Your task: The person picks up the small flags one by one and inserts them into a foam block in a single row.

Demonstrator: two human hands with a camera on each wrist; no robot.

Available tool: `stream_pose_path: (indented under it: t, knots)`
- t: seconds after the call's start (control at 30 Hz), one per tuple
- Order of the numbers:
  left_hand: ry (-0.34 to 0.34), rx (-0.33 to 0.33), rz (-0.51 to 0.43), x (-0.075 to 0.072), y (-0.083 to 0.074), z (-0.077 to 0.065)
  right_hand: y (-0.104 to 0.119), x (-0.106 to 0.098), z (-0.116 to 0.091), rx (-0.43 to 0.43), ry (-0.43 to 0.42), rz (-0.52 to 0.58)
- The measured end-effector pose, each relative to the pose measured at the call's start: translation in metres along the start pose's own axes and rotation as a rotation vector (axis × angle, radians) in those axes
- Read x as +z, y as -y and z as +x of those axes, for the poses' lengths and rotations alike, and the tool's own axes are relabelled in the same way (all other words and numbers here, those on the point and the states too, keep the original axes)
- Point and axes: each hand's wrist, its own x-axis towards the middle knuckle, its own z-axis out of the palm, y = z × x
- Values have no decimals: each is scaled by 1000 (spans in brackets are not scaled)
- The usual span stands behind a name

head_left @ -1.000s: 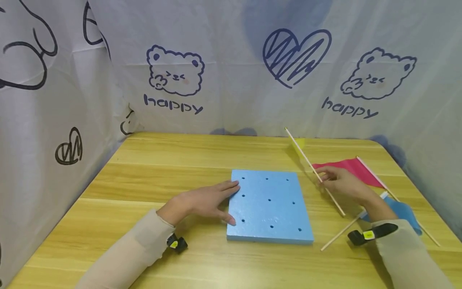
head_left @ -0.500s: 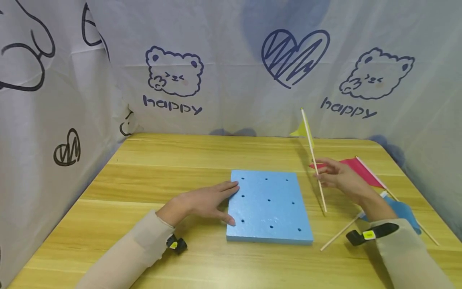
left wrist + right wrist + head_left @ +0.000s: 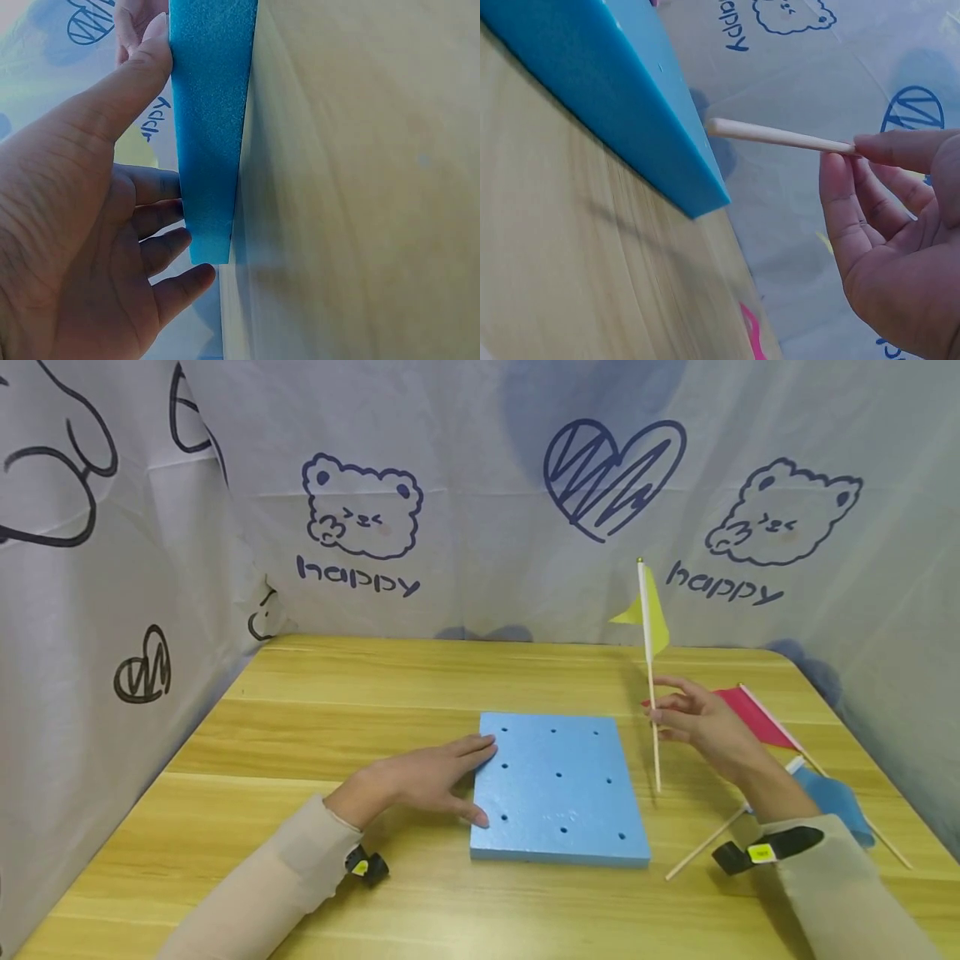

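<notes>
A light blue foam board (image 3: 532, 802) with rows of small holes lies flat on the table. My left hand (image 3: 431, 777) rests along its left edge, fingers and thumb extended; the left wrist view shows the fingertips right at the board's side (image 3: 214, 127). To the right of the board, my right hand (image 3: 708, 727) pinches the wooden stick of a yellow flag (image 3: 657, 618) between thumb and fingers. The flag stands nearly upright, cloth at the top. In the right wrist view the stick's bare lower end (image 3: 772, 136) points toward the board.
A red flag (image 3: 761, 718) lies on the table behind my right hand, partly hidden by it. Nearer, a blue flag (image 3: 832, 797) lies partly under the right forearm, its stick reaching left. White cloth (image 3: 480, 485) with drawings hangs behind the wooden table (image 3: 360, 685).
My right hand has turned the yellow flag from a slant to nearly upright, its lower end swinging left toward the board. The left hand and the board have stayed in place.
</notes>
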Motion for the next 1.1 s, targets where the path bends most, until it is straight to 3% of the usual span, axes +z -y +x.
stream_pose_path:
  t: [0.6,1.1]
  knots:
    - [0,-8,-6,-4,2,-2,17,24,9,-134,-81,6]
    - [7,-8,-10,0,2,1,35,46,22,-148,-55,-169]
